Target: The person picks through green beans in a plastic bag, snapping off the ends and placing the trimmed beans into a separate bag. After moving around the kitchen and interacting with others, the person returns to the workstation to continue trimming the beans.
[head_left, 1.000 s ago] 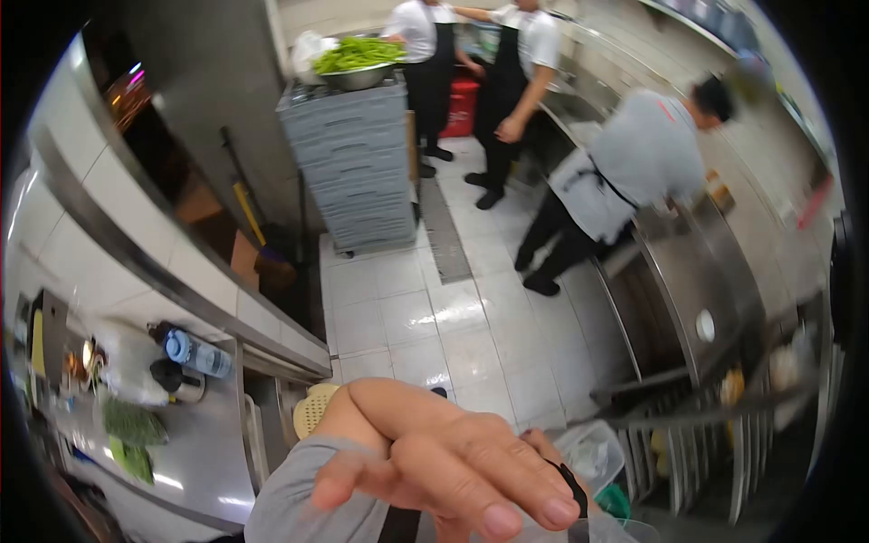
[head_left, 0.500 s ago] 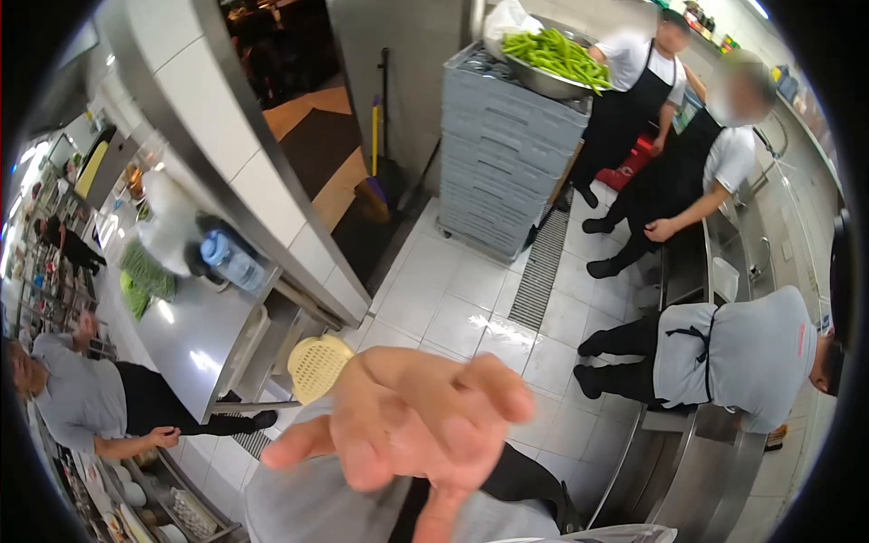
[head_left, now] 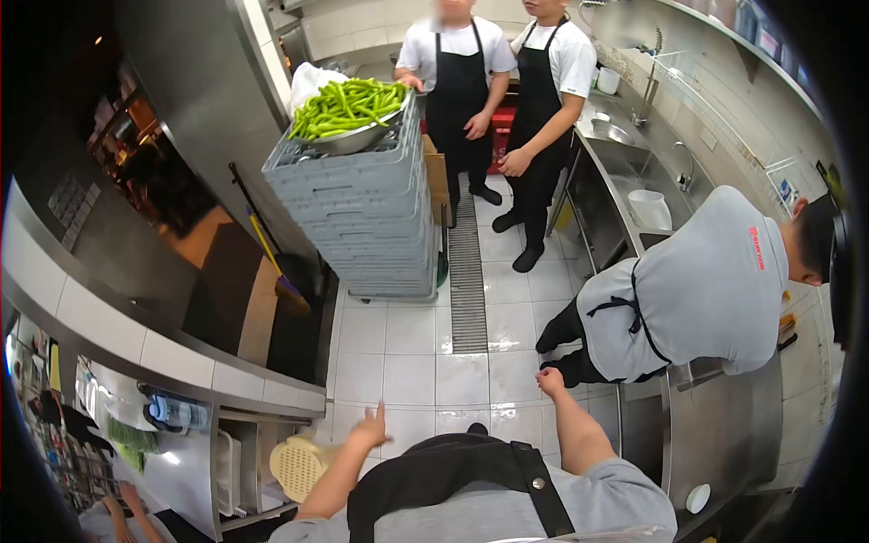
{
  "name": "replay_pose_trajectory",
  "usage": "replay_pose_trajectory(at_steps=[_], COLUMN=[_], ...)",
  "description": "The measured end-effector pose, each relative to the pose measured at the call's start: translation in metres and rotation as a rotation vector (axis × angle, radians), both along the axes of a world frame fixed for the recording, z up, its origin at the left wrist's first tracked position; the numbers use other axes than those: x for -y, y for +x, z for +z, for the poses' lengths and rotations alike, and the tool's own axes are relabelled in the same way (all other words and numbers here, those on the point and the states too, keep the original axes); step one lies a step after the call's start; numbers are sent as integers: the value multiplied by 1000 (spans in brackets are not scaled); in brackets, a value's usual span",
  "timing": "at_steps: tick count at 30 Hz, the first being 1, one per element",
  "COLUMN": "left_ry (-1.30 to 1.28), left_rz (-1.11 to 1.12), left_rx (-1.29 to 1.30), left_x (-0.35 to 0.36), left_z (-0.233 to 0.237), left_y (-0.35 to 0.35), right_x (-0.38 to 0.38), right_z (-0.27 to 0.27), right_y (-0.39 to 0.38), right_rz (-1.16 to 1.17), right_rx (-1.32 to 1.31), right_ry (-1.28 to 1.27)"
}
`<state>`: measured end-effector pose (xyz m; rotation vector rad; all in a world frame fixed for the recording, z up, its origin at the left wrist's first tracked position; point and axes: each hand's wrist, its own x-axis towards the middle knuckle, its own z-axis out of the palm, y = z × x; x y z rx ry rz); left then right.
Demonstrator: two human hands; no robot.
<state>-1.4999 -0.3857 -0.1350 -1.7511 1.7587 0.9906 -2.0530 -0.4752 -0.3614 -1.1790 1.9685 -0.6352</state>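
Note:
My left hand (head_left: 369, 427) is held low in front of my body with nothing in it, its fingers apart and one pointing up. Nearest to it is a pale yellow, perforated plastic piece (head_left: 297, 468) beside my forearm. Out to the right, my right hand (head_left: 549, 380) has its fingers curled in, and no object shows in it. In this view it overlaps the dark trouser leg of a person in a grey shirt (head_left: 697, 281), who bends over the counter. A black apron (head_left: 453, 462) covers my front.
Ahead stand stacked grey crates (head_left: 362, 226) on wheels, topped by a metal bowl (head_left: 348, 140) of long green peppers. Two people in black aprons are beside them. A floor drain (head_left: 468, 271) runs through the white tiles. Sinks (head_left: 625, 167) line the right; a steel table (head_left: 176, 471) stands left.
A hand of mine that was close before the camera has come down. Both hands now show lower, apart. The view has turned left and levelled, and the crates appear further left.

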Motion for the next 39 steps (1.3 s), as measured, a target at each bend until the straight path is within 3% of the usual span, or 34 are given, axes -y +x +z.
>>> replay_pose_trajectory(at_steps=[1, 3, 7, 9, 11, 13, 17, 19, 20, 22, 23, 24, 26, 28, 31, 34, 37, 39], left_ry=[31, 75, 77, 91, 85, 58, -112, -240, -113, -185, -341, -350, -504, -477, -464, -377, -93, -56], left_rz=[9, 217, 728, 878, 985, 1065, 1140, 1109, 994, 1476, 1331, 1299, 1124, 1075, 952, 1015, 1300, 1444], left_rx=[131, -133, -236, -185, -138, -105, -89, -65, 44, -138, -11, -116, -65, -170, -140, -61, -35, -16], left_x=[-18, -29, -86, -120, -145, -161, -138, -105, -76, -24, -4, 12, 34, 37, -4, -75, -165, -227], left_z=[-63, -96, -133, -140, -145, -160, -197, -223, -237, -113, -132, -103, -107, -77, -72, -122, -126, -129], left_y=[6, 7, 21, 35, 47, 55, 66, 73, 79, 27, 23, 11, -8, -24, -34, -13, 12, 24], right_x=[2, 3, -26, -43, -61, -69, -73, -60, -53, -33, -25, -17, -7, 1, 9, 7, 9, 9], right_z=[7, 28, -27, -92, -74, 34, 72, 55, 43, 29, 27, 28, 21, 12, -4, -29, -49, 42], right_y=[-1, -1, -10, -19, -21, 4, -9, -18, -21, -21, -18, -11, 1, 12, 18, 25, 38, 91], right_rz=[63, 199, 391, 708, 848, 419, 435, 493, 524, 605, 644, 683, 757, 820, 906, 989, 1052, 960], right_rx=[-81, -246, -294, -421, -210, -51, -129, -170, -187, -227, -243, -257, -280, -299, -322, -356, -414, -329], right_ry=[47, 137, 442, 485, 532, 614, 416, 425, 431, 439, 444, 445, 457, 466, 477, 489, 462, 371])
